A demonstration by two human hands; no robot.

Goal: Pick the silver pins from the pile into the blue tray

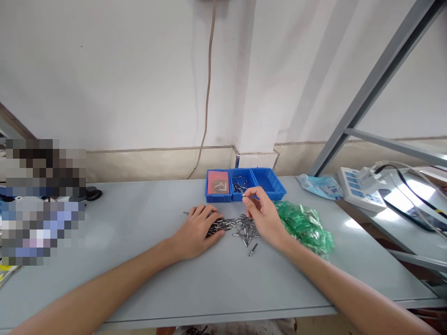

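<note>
My left hand (pixel 199 231) lies with its fingers spread over the left side of a heap of small dark metal pins (pixel 240 224). Its palm covers part of the heap. Thumb and forefinger pinched, my right hand (pixel 261 211) holds what looks like one thin metal pin, mostly hidden by the fingertips. It hovers above the heap's right side, just in front of the middle blue bin (pixel 240 173), where several similar pins lie. A single pin (pixel 253 250) rests apart from the heap, nearer the front edge.
Left of the middle bin stands a blue bin (pixel 218 199) with pink paper and a small bag; another blue bin (pixel 268 181) is on the right. Green plastic bags (pixel 307 225) lie by my right wrist. Farther right are a blue packet (pixel 321 186) and a power strip (pixel 359 190).
</note>
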